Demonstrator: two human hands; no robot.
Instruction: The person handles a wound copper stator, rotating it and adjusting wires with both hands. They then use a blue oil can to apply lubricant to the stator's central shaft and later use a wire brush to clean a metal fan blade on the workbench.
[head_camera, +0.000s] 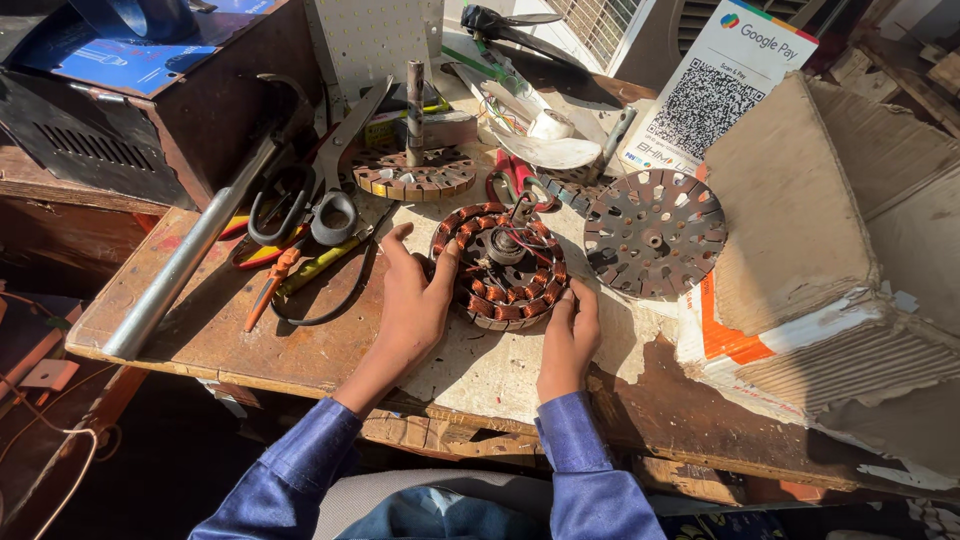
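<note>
A round motor stator with copper windings (503, 265) lies on the worn wooden workbench (210, 335). My left hand (412, 300) rests against the stator's left rim, fingers spread and thumb on the windings. My right hand (570, 330) grips its lower right rim. Red and black wires rise from the stator's centre. Both sleeves are blue.
A perforated round metal plate (655, 233) lies right of the stator, a second stator on a shaft (414, 172) behind it. Large scissors (320, 190), pliers, screwdrivers and a metal pipe (185, 260) lie at left. A cardboard box (830, 240) stands at right, a dark box (150, 90) at back left.
</note>
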